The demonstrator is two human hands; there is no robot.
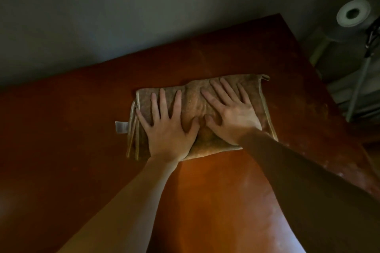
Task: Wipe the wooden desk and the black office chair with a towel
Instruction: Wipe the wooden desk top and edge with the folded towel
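Desk-wiping step. The person is pressing the folded towel (191, 102) flat against the wooden desk (205, 195), at the middle of the top and towards its far edge. The left hand (168, 129) and the right hand (230, 115) are lying side by side on the cloth. Their fingers are straight and spread wide, their thumbs are nearly meeting, and they are gripping nothing.

The towel's long axis is running left to right, with the right end sitting slightly farther away. Its white label (121, 127) is pointing out of the near-left end, and its hanging loop (265, 77) is marking the far-right corner. Cloth is bunching between the two hands.

The next move is probably calling for even palm pressure while sliding the towel along the desk. The office chair is not showing in this view.
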